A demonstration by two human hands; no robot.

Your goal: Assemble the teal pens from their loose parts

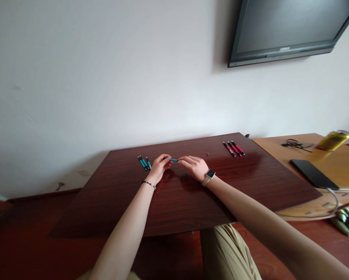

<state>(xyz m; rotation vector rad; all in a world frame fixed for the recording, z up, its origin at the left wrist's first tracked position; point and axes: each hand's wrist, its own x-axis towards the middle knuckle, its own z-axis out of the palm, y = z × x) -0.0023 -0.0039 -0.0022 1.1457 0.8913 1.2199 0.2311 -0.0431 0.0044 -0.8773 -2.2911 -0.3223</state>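
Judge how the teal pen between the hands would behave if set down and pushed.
The pen looks slim and straight, so probably light and stiff. It might roll or slide easily, since the table looks glossy.

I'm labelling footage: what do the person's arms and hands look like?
No sleeves or gloves show. The left hand has a thin dark-and-light bracelet at its wrist; the right hand has a square, dark-faced watch on a pale strap.
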